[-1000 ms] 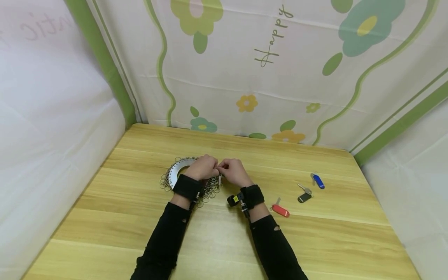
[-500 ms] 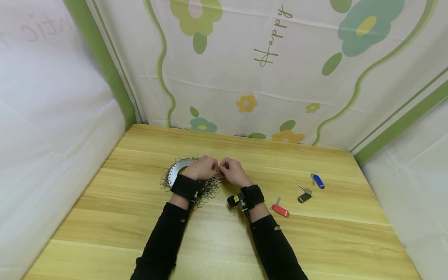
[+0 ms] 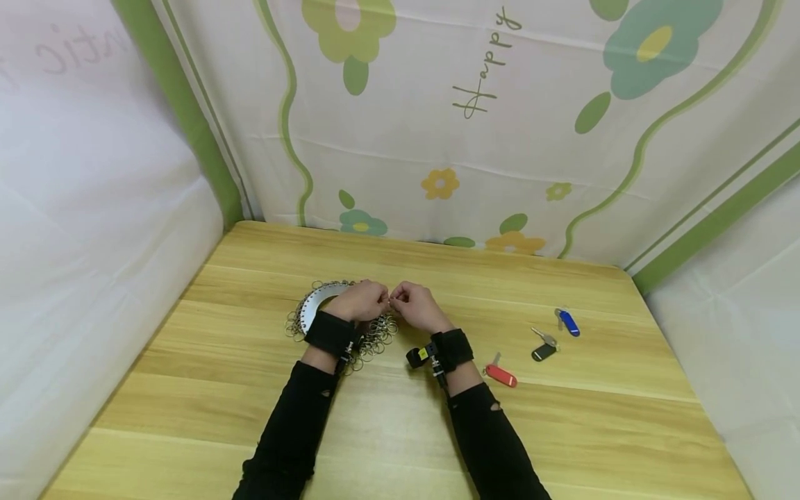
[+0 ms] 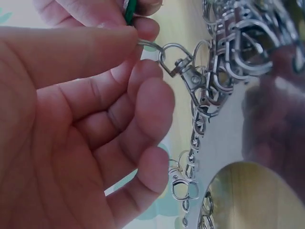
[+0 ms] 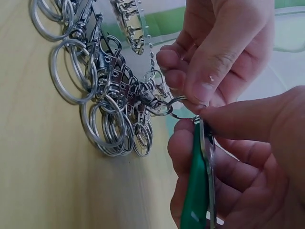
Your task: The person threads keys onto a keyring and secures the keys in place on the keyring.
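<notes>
A white metal key-ring disc, fringed with swivel clasps and split rings, lies on the table under my left hand. In the left wrist view, my left thumb and fingers pinch a split ring hanging from a swivel clasp on the disc. Close beside it, my right hand grips a key and its green key tag. In the right wrist view, the right thumb presses at the tag's top, against the split ring. Whether the tag's own small ring is threaded onto it is hidden by fingertips.
On the right side of the wooden table lie keys with a red tag, a black tag and a blue tag. A printed cloth stands behind; white cloth walls flank the table.
The key that hung below the fingertips a second ago is no longer visible in the head view. Both hands have shifted only slightly; the other keys stay where they were.
</notes>
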Motion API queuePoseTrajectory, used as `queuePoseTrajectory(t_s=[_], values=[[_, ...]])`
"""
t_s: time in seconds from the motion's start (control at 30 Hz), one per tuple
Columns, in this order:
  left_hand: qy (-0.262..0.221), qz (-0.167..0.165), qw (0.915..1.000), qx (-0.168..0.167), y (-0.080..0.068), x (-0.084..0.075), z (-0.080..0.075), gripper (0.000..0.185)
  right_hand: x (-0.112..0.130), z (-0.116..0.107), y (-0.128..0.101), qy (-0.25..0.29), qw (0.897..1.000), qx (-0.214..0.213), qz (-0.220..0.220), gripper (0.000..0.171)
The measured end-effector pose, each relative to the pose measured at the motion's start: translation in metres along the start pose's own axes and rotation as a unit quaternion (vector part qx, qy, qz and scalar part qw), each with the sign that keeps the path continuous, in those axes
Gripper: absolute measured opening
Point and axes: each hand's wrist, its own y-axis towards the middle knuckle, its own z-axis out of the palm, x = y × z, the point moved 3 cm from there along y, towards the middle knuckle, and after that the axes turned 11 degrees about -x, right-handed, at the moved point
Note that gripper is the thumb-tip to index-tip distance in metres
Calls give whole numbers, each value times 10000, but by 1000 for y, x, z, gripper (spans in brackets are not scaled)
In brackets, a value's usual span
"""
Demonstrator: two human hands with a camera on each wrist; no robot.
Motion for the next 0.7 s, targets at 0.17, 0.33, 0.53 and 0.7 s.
queuePoseTrajectory(t_s=[0.17,0.33,0.53,0.7], values=[[114,-51,9999,-68,1,1,0,24,0,-1,-1,-18,9999,64,-122,4],[174,-118,9997,-117,3,2,1,20,-2,0,1,-76,9999,17,-144,5],[248,25,9995,-184,3,1,0,14,-4,0,3,-136,9998,-111,-71,6],[171,62,9996,-203,2,0,-1,12,-4,0,3,-146,9998,-163,-7,7]])
